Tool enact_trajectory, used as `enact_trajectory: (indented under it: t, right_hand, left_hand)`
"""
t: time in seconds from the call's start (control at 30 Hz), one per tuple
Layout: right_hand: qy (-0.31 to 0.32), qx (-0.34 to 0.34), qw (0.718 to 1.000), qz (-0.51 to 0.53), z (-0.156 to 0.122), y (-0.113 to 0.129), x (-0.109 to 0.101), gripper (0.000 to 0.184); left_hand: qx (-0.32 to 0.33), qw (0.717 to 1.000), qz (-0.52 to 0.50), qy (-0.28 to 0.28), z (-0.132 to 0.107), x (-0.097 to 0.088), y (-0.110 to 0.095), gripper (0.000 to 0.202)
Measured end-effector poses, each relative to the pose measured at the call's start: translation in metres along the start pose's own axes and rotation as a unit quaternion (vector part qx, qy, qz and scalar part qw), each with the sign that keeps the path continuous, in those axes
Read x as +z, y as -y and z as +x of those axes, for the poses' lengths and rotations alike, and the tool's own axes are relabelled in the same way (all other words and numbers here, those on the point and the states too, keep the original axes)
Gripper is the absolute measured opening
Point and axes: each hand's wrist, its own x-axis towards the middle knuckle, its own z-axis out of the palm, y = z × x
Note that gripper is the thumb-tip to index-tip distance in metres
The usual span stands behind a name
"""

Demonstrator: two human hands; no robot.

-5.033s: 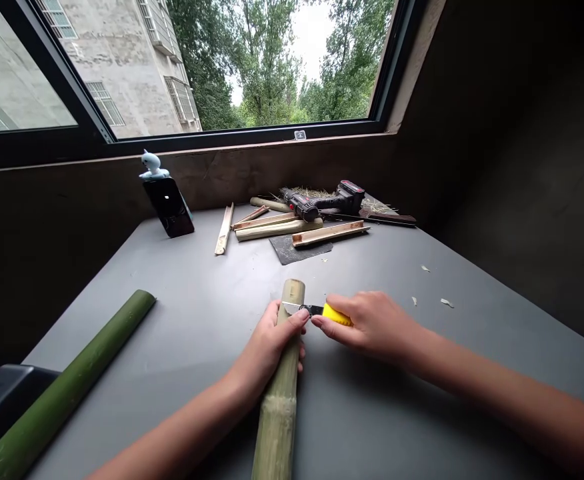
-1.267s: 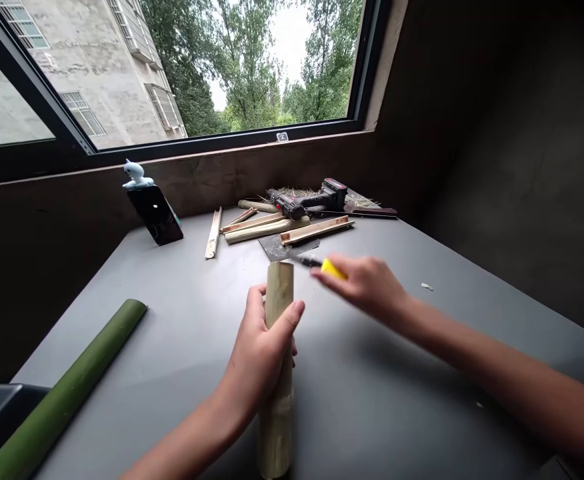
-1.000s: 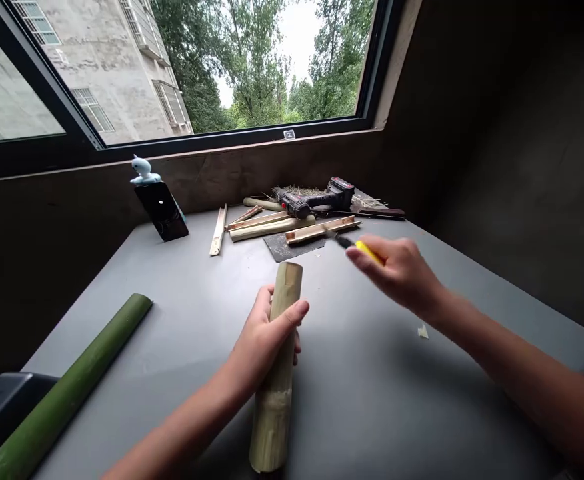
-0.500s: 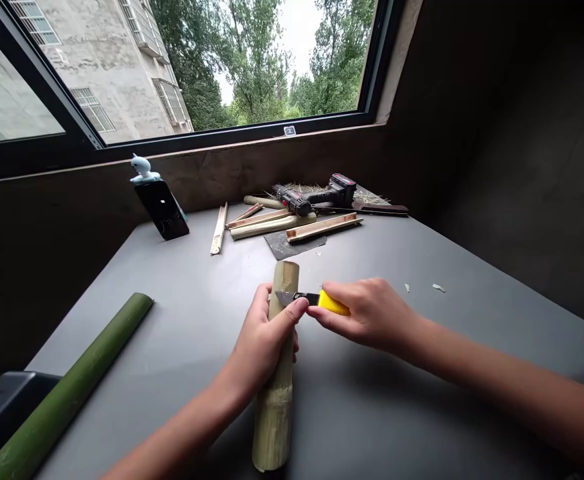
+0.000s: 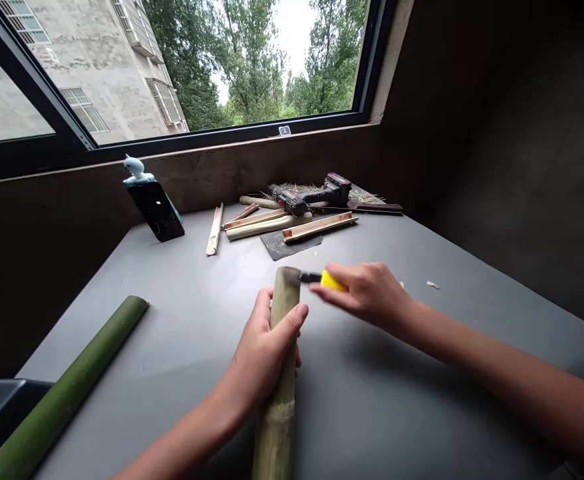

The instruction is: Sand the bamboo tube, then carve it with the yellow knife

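Inside the left grip (image 5: 265,350), clamped firmly around it, stands a bamboo section (image 5: 276,433), now leaning slightly. Just right of its top end, the right grip (image 5: 367,293) pinches a yellow utility knife (image 5: 333,281), its blade raised from the side to the rim.

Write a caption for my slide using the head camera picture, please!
The left hand grips a bamboo stalk as the right hand holds a yellow knife at its end.
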Motion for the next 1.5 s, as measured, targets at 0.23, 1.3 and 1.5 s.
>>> enact_trajectory:
  t: [0.23,1.3,1.5]
  right_hand:
    - [-0.116,0.109,0.986,0.038,0.017,-0.046,-0.044,0.057]
    - [0.078,-0.1,0.991,0.038,-0.03,0.023,0.004,0.049]
    - [0.059,-0.084,0.994,0.047,-0.019,0.019,0.012,0.054]
  left_hand:
    - [-0.024,0.998,-0.029,0.043,0.002,-0.003,-0.002,0.043]
    - [0.044,0.997,0.059,-0.035,0.011,-0.018,-0.008,0.04]
    - [0.025,0.994,0.075,-0.076,0.008,-0.01,-0.01,0.043]
